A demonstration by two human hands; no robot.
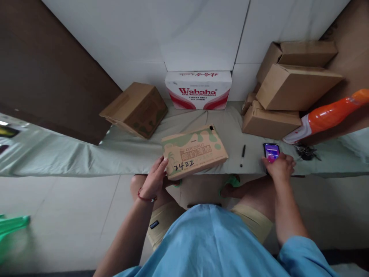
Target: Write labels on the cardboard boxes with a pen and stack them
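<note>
My left hand (157, 177) grips the lower left corner of a flat cardboard box (198, 138), thumb against its side. Green patches, the word COCONUT and a handwritten "2422" mark the box's face, and a small dark hole shows near its far right corner. It rests slightly turned at the front of the cloth-covered table (132, 157). To the right, my right hand (280, 166) is closed around the lower part of a phone (271, 151) with a lit purple screen; some fingers are hidden. Between box and phone lies a black pen (243, 154).
A white and red Wahaba-style "Wahaha" carton (200, 92) stands against the wall. A brown box (138, 109) is at the left, with stacked brown boxes (294, 86) at the right. Beside the stack are an orange bottle-shaped object (328, 115) and a bunch of keys (307, 152).
</note>
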